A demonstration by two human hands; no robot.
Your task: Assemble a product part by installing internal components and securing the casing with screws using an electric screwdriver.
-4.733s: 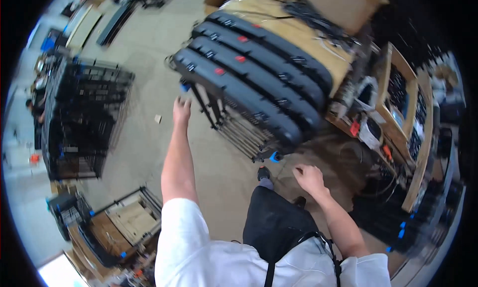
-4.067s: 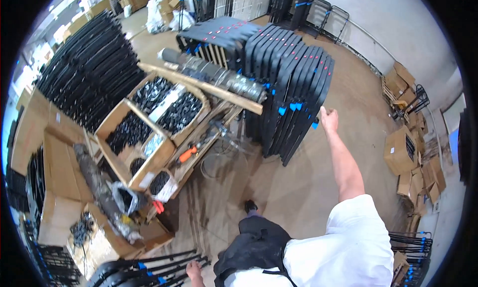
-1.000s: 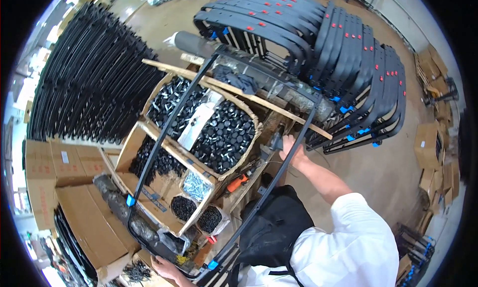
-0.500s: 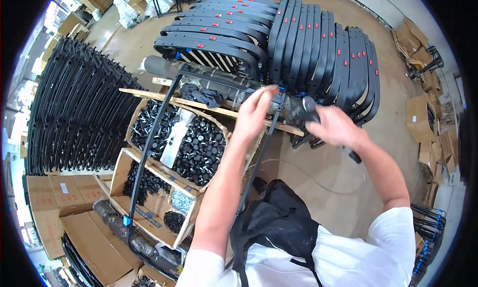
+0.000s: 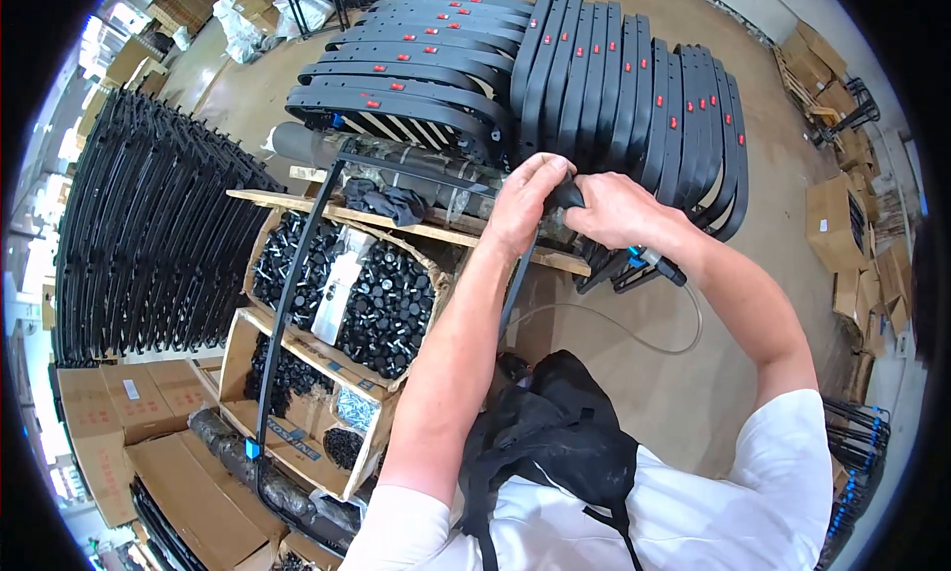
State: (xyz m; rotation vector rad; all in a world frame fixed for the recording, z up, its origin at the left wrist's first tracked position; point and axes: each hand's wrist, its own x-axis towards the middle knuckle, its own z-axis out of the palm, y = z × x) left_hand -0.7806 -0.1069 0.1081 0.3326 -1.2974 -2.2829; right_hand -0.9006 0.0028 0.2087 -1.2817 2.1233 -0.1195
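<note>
A black tubular metal frame (image 5: 294,284) lies across the bins, its far right corner mostly covered by my hands. At that corner my left hand (image 5: 525,203) is closed in a pinch, and what its fingers hold is hidden. Closed around a black air-powered driver (image 5: 568,195) is my right hand (image 5: 622,212). The driver's dark front end meets my left fingertips. Behind my right wrist show its blue and black air fitting (image 5: 656,261) and a thin clear hose (image 5: 699,318).
Below the frame, a cardboard box (image 5: 436,274) holds black-capped bolts; a wooden bin (image 5: 297,442) holds smaller hardware. Black cloth (image 5: 386,203) lies on a wooden board (image 5: 456,236). Black curved panels (image 5: 594,86) are stacked ahead, black frames (image 5: 149,224) at left, cartons (image 5: 842,229) at right.
My right hand has brought the driver left, up against my left fingers. My left hand has shifted slightly toward it. The hose and fitting now show plainly.
</note>
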